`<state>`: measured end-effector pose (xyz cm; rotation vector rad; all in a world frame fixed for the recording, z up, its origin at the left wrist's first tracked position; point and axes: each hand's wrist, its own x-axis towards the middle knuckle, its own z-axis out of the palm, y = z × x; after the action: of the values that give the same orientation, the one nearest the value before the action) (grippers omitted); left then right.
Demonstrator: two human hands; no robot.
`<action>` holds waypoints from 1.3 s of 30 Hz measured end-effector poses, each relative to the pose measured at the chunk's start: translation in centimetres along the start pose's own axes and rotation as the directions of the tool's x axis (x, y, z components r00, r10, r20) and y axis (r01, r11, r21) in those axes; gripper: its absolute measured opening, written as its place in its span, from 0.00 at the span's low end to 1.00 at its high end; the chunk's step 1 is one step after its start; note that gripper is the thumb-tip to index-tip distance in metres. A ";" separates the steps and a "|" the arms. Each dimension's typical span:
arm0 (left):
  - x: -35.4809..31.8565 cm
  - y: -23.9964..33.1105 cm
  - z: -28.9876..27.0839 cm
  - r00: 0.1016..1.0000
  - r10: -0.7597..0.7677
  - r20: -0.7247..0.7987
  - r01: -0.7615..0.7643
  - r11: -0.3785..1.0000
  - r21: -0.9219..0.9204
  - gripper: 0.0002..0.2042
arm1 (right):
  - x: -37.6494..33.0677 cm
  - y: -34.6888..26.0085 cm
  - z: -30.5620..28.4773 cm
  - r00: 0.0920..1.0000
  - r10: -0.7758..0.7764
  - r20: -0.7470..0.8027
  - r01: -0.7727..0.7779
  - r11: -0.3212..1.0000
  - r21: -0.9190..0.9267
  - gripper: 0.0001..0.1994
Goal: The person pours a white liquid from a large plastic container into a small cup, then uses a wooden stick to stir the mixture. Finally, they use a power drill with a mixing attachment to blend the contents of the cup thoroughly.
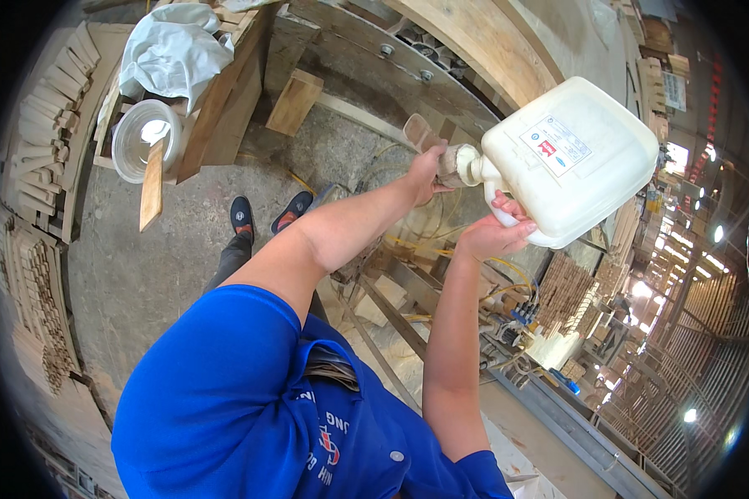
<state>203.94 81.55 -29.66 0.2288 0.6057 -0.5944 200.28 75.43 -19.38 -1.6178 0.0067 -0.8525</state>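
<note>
In the head view, we are counting one white plastic jug [572,179], one round tub [120,148], one flat wooden stick [151,187] and one whitish bag [177,51]. We are holding the jug tilted above the floor [150,274], its neck pointing toward our left hand [427,173]. Our right hand [503,230] is curling its fingers round the jug's handle; our left is gripping a pale object at the neck, its shape staying unclear. The tub is containing white material, the stick leaning over its rim, the bag lying just beside.
</note>
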 end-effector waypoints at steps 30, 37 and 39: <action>0.2 0.0 0.3 0.999 0.041 0.005 -0.041 0.999 0.009 0.23 | 0.0 -0.2 0.0 0.997 -0.054 0.053 0.053 0.998 0.025 0.21; -0.1 0.0 0.4 0.998 0.055 -0.008 -0.054 0.998 0.012 0.23 | 0.0 0.1 -0.3 0.999 -0.032 0.025 0.031 0.999 0.024 0.23; -0.1 -0.1 0.6 0.998 0.066 -0.012 -0.066 0.998 0.017 0.23 | 0.1 0.3 -0.5 0.999 -0.042 0.034 0.042 0.999 0.020 0.23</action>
<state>204.04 81.30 -29.12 0.2670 0.6037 -0.5346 200.21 74.88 -19.57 -1.6194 -0.0594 -0.8544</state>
